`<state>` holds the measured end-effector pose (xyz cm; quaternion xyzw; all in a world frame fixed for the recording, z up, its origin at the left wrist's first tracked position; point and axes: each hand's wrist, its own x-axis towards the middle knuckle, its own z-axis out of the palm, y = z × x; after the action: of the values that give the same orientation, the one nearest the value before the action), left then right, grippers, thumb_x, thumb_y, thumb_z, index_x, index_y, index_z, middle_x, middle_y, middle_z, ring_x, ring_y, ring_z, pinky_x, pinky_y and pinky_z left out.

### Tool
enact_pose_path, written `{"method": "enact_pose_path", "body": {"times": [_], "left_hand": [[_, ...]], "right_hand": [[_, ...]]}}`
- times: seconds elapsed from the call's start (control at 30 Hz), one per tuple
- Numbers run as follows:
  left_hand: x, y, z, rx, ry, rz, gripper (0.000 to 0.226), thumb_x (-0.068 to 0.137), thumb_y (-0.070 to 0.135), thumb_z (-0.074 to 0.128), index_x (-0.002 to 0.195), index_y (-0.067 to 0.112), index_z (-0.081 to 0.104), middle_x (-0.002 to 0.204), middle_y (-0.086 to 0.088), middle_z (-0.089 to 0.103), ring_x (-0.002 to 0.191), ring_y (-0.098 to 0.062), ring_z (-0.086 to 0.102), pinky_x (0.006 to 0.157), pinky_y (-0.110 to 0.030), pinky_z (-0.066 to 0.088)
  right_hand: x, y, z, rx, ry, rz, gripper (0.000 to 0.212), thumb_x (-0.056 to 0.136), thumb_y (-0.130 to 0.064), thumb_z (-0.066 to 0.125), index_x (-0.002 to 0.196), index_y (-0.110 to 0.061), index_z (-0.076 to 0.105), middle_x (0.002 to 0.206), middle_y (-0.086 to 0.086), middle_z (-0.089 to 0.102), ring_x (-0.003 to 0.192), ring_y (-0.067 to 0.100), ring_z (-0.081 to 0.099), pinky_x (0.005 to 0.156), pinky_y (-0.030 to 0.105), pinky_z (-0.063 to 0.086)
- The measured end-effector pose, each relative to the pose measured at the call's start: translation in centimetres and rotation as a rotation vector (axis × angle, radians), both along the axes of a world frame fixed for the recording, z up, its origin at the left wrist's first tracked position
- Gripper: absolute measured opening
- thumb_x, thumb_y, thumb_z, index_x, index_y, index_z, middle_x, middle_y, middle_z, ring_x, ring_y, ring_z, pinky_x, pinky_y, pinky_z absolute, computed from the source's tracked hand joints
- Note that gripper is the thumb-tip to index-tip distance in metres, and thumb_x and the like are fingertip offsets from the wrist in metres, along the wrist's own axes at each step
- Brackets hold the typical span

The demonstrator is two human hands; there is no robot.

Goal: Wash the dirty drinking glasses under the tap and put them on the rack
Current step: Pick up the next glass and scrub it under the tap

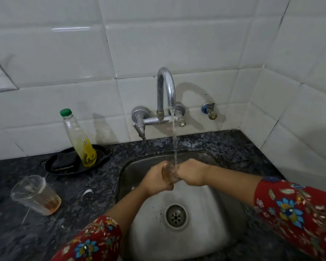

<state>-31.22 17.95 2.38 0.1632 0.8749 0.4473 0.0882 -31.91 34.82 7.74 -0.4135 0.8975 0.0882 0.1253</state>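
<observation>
We are at the washing step. Our left hand [155, 178] and right hand [192, 173] both curl round a drinking glass [168, 174] in the middle of the frame. It is over the sink [211, 234], right under the water [174, 140] running from the tap [166, 87]. Next, we think, we must rinse it clean and then find the rack, which we cannot see here. A second glass [36, 194] with brown drink at the bottom sits on the counter [94, 196] at lower left. The soap bottle [79, 140] with a green cap has a yellow label, too blurry to read.
</observation>
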Motion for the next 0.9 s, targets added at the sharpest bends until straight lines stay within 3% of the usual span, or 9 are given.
{"method": "enact_pose_path", "body": {"times": [0.07,0.13,0.3,0.47,0.53,0.6,0.67,0.73,0.9], "left_hand": [[0.6,1.0,0.1,-0.005,0.058,0.166,0.043,0.056,0.026,0.079,0.092,0.035,0.057,0.089,0.012,0.068,0.086,-0.009,0.066,0.075,-0.033,0.056],[0.6,1.2,-0.2,0.034,0.079,0.219,0.043,0.055,0.034,0.077,0.093,0.035,0.058,0.091,0.013,0.068,0.086,-0.006,0.066,0.075,-0.032,0.055],[-0.5,-0.4,0.8,0.201,0.041,-0.042,0.060,0.051,0.020,0.085,0.104,0.029,0.058,0.105,0.009,0.066,0.097,0.001,0.063,0.088,-0.023,0.050],[-2.0,-0.3,1.0,-0.043,-0.077,-0.206,0.074,0.053,0.021,0.089,0.120,0.023,0.058,0.120,-0.002,0.063,0.110,-0.018,0.063,0.097,-0.037,0.050],[-2.0,-0.3,1.5,-0.215,-0.089,-0.259,0.068,0.058,0.023,0.088,0.119,0.021,0.058,0.116,0.000,0.063,0.103,-0.018,0.065,0.089,-0.040,0.055],[-1.4,0.1,1.6,-0.180,0.007,-0.161,0.055,0.060,0.022,0.083,0.110,0.026,0.061,0.109,0.004,0.064,0.100,-0.017,0.065,0.084,-0.037,0.054],[-0.6,0.7,1.6,-0.101,0.098,0.098,0.041,0.061,0.031,0.075,0.097,0.036,0.058,0.098,0.012,0.065,0.093,-0.010,0.064,0.079,-0.034,0.053],[-0.2,0.8,1.5,-0.026,0.138,0.195,0.037,0.064,0.036,0.073,0.097,0.036,0.057,0.095,0.015,0.065,0.090,-0.003,0.062,0.079,-0.034,0.054],[-0.2,-1.4,1.4,0.051,0.013,-0.091,0.063,0.055,0.031,0.084,0.112,0.031,0.058,0.115,0.008,0.064,0.110,-0.009,0.061,0.100,-0.037,0.048]], "right_hand": [[0.1,-1.0,-0.1,-0.093,-0.298,-0.230,0.020,0.084,0.000,0.052,0.099,-0.006,0.064,0.101,0.009,0.061,0.095,0.028,0.060,0.080,0.040,0.051],[0.4,-1.5,0.6,-0.125,-0.365,-0.233,0.023,0.087,-0.002,0.052,0.106,-0.008,0.064,0.107,0.011,0.060,0.091,0.023,0.055,0.083,0.039,0.047],[0.0,0.2,1.7,0.029,0.073,0.070,0.019,0.089,-0.005,0.049,0.102,-0.011,0.061,0.101,0.010,0.066,0.088,0.029,0.062,0.069,0.035,0.048],[-0.6,1.4,1.4,-0.020,0.261,0.363,0.013,0.073,-0.006,0.073,0.077,-0.018,0.069,0.083,0.002,0.070,0.074,0.023,0.067,0.062,0.031,0.055],[-0.1,1.3,1.2,0.070,0.214,0.282,0.014,0.082,-0.004,0.061,0.090,-0.013,0.068,0.095,0.006,0.068,0.084,0.028,0.065,0.066,0.036,0.053],[0.4,0.1,1.1,0.081,0.087,0.041,0.021,0.087,-0.001,0.052,0.102,-0.007,0.065,0.104,0.010,0.064,0.094,0.031,0.062,0.069,0.033,0.047],[0.6,-1.4,0.7,-0.133,-0.186,-0.304,0.023,0.085,0.001,0.055,0.105,-0.003,0.065,0.097,0.009,0.061,0.096,0.030,0.063,0.065,0.025,0.043],[0.9,-2.3,1.1,-0.298,-0.315,-0.435,0.022,0.086,-0.003,0.056,0.105,-0.007,0.066,0.099,0.007,0.060,0.093,0.027,0.064,0.067,0.026,0.048],[1.3,-0.7,3.0,0.188,0.227,0.104,0.028,0.091,-0.002,0.046,0.111,-0.014,0.062,0.112,0.007,0.062,0.096,0.028,0.061,0.062,0.034,0.043]]}}
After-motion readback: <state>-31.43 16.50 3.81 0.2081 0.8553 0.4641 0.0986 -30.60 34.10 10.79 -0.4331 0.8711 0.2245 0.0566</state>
